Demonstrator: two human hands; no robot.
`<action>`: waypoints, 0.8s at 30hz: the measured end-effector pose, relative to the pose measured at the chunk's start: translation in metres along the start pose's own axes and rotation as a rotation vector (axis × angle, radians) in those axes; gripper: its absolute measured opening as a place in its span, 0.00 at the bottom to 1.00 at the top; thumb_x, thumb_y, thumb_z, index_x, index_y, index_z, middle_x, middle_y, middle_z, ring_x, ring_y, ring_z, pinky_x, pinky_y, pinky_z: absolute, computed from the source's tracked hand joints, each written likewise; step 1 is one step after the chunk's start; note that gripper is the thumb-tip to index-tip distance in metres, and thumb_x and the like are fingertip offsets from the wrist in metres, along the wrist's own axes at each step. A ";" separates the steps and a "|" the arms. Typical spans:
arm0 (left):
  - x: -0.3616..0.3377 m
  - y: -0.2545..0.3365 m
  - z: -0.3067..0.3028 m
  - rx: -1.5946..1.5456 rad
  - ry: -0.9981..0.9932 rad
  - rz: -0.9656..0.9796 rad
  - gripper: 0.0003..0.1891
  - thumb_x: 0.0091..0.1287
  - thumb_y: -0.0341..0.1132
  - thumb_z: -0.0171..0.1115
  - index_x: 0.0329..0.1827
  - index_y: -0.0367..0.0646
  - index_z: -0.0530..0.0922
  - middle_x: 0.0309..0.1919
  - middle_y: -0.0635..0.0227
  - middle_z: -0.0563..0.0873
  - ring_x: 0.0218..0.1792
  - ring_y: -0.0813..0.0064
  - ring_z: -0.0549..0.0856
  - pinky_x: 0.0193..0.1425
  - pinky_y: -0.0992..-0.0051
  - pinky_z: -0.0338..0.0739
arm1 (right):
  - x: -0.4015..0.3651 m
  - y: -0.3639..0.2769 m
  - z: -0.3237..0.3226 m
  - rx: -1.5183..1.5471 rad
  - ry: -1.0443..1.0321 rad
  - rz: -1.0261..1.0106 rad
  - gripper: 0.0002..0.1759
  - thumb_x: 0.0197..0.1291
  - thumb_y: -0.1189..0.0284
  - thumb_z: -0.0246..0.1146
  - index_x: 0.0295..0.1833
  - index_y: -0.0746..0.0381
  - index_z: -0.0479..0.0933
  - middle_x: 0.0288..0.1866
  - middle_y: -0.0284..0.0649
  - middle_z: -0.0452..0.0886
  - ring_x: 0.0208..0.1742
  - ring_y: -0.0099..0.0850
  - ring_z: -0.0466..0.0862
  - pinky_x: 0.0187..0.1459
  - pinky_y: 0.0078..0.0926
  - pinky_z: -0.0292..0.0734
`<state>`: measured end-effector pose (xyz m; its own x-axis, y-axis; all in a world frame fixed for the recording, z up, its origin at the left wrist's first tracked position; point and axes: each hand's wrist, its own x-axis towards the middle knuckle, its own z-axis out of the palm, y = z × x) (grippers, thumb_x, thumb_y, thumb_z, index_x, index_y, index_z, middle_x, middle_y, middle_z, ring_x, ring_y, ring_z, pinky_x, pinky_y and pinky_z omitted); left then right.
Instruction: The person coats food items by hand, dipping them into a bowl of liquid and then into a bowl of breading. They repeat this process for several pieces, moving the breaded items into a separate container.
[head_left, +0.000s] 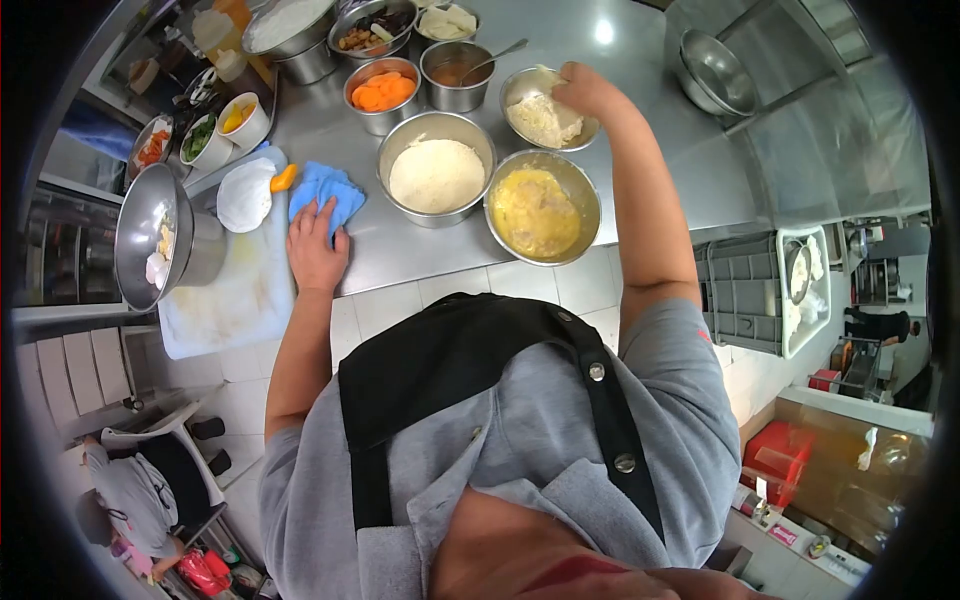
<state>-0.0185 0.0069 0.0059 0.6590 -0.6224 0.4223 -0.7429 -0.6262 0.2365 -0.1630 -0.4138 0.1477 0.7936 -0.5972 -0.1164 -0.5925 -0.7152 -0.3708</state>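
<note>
Pale crumbs point(540, 120) lie in a bowl point(514, 90) beneath the right fingers point(566, 88).

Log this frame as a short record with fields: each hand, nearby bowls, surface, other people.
Left hand: resting on blue cloth
Right hand: fingers in upper-right bowl of pale, crumbly food
Nearby: bowl of yellow mixture; bowl of pale crumbs; orange slices
Surface: metal counter
Others: person seated lower left; another far right

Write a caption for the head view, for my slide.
Left hand on blue cloth, right hand at a metal bowl.
</note>
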 end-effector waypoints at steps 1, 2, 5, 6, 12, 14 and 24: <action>0.000 0.000 0.000 0.006 0.002 -0.003 0.26 0.52 0.35 0.59 0.58 0.56 0.75 0.58 0.65 0.74 0.61 0.61 0.70 0.64 0.60 0.64 | 0.006 0.009 0.004 -0.067 0.029 0.044 0.26 0.51 0.68 0.61 0.55 0.69 0.71 0.49 0.52 0.80 0.46 0.43 0.81 0.47 0.33 0.77; 0.000 0.001 0.000 0.013 0.004 -0.006 0.26 0.52 0.35 0.59 0.58 0.56 0.75 0.58 0.65 0.75 0.61 0.61 0.70 0.64 0.60 0.64 | 0.011 0.018 0.010 -0.116 0.073 0.046 0.24 0.51 0.69 0.60 0.53 0.69 0.71 0.48 0.53 0.80 0.46 0.44 0.81 0.47 0.35 0.77; 0.000 0.001 0.002 0.024 0.016 -0.002 0.25 0.52 0.35 0.59 0.58 0.56 0.75 0.57 0.64 0.75 0.60 0.61 0.71 0.63 0.60 0.64 | 0.019 0.037 0.038 -0.267 0.247 0.042 0.19 0.52 0.72 0.58 0.49 0.69 0.72 0.46 0.55 0.79 0.47 0.48 0.81 0.48 0.39 0.77; 0.000 0.000 0.003 0.026 0.021 0.001 0.25 0.52 0.35 0.59 0.58 0.56 0.75 0.57 0.64 0.75 0.60 0.61 0.71 0.63 0.60 0.64 | 0.019 0.040 0.051 -0.321 0.331 0.030 0.17 0.52 0.73 0.57 0.48 0.68 0.72 0.46 0.55 0.79 0.47 0.49 0.80 0.48 0.40 0.77; 0.000 0.001 0.003 0.030 0.032 0.004 0.25 0.53 0.34 0.59 0.57 0.56 0.76 0.56 0.63 0.76 0.59 0.60 0.72 0.62 0.60 0.66 | 0.029 0.050 0.078 -0.368 0.278 -0.010 0.13 0.57 0.75 0.54 0.48 0.65 0.75 0.49 0.53 0.78 0.49 0.48 0.80 0.50 0.40 0.77; 0.000 0.001 0.003 0.021 0.045 0.018 0.24 0.53 0.34 0.59 0.57 0.56 0.76 0.55 0.63 0.76 0.58 0.59 0.73 0.61 0.61 0.67 | 0.020 0.044 0.069 -0.265 0.206 0.027 0.15 0.56 0.74 0.54 0.49 0.63 0.75 0.50 0.52 0.78 0.49 0.47 0.80 0.51 0.39 0.77; 0.007 0.021 -0.021 0.168 0.234 0.146 0.22 0.54 0.34 0.60 0.56 0.54 0.77 0.54 0.59 0.75 0.57 0.59 0.73 0.60 0.63 0.66 | -0.116 0.009 0.062 0.018 -0.096 -0.148 0.17 0.55 0.72 0.55 0.50 0.61 0.77 0.45 0.50 0.81 0.47 0.45 0.81 0.50 0.39 0.75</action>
<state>-0.0320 -0.0005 0.0321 0.4871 -0.5986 0.6359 -0.7852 -0.6190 0.0188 -0.2516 -0.3279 0.1004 0.8819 -0.4481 -0.1466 -0.4667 -0.7854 -0.4067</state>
